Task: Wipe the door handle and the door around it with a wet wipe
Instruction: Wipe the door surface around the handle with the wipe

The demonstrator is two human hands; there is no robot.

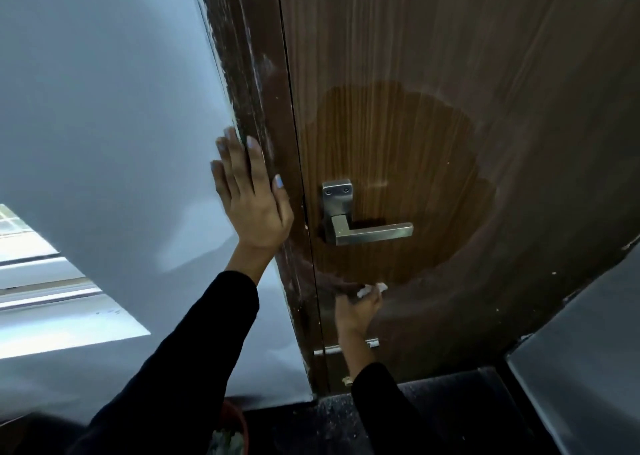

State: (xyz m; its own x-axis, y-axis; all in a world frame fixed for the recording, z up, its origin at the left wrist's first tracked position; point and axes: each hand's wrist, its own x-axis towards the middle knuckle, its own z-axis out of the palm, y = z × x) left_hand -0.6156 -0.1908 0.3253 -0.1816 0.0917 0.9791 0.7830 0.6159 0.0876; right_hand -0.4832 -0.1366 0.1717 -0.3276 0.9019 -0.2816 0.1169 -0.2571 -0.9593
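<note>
A brown wood-grain door point(485, 73) fills the upper right, with a square silver lever handle point(367, 227) on its left side. A darker damp round patch point(408, 163) surrounds the handle. My right hand point(356, 311) grips a white wet wipe point(372, 289) and presses it on the door below the handle, at the lower edge of the damp patch. My left hand point(251, 195) lies flat with straight fingers on the wall and the scuffed door frame point(249, 73), left of the handle.
A pale grey wall point(104, 108) takes up the left side. A small metal latch point(372, 343) sits low on the door behind my right wrist. Dark speckled floor point(450, 413) lies below, with a grey surface point(588, 350) at right and a reddish pot rim point(235, 420) near my left sleeve.
</note>
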